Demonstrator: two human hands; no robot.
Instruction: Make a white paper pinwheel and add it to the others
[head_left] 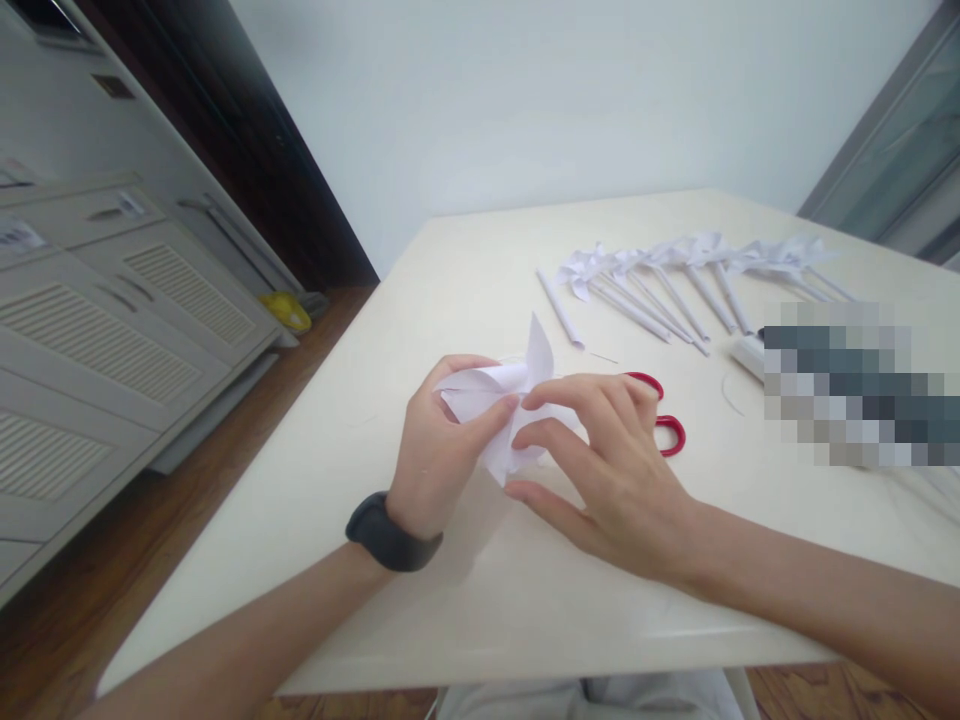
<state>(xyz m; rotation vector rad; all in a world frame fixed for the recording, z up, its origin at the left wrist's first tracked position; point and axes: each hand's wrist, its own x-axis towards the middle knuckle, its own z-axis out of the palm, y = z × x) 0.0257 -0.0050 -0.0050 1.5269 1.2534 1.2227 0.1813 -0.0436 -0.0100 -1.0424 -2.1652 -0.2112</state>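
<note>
A folded white paper pinwheel head (510, 390) is held just above the cream table (450, 290) near its front. My left hand (435, 450), with a dark band on the wrist, grips the paper from the left, thumb on top. My right hand (600, 460) pinches the paper's centre from the right with thumb and forefinger, the other fingers spread. Red-handled scissors (667, 430) lie on the table right behind my right hand, partly hidden by it.
Several finished white paper pinwheels on rolled paper sticks (675, 280) lie in a row at the back of the table, with one loose paper stick (559, 308) beside them. A blurred patch covers the right side. White cabinets (112, 320) stand to the left on a wooden floor.
</note>
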